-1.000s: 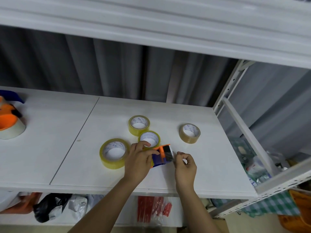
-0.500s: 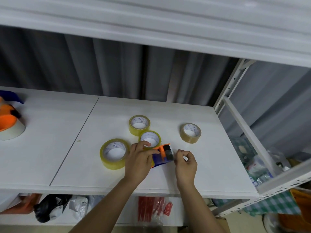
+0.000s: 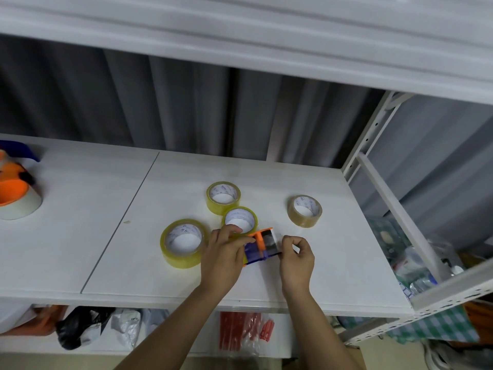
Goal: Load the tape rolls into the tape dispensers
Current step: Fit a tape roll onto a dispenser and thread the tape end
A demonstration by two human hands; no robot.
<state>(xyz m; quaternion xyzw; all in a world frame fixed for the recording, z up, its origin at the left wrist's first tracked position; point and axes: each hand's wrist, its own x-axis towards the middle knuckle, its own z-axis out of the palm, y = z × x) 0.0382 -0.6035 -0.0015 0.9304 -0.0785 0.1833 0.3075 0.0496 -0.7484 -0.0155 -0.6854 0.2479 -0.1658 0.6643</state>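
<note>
far yellow roll [image 3: 223, 197]: blue print runs round the white inner core, too small to read.
middle yellow roll [image 3: 240, 220]: faint blue marks on the inner core, unreadable; its near edge is hidden behind the left hand [image 3: 222, 260].
near-left yellow roll [image 3: 184, 243]: blue letters on the inner core, blurred; no word can be made out.
brown roll [image 3: 304, 210], right: blue print on the inner core, illegible.
orange-and-blue dispenser [image 3: 262, 247], held between the hands: no lettering legible.
dispenser at the far left edge [image 3: 16, 190]: no text visible.
red packets below the shelf [image 3: 244, 333]: any print is too blurred to tell.
</note>
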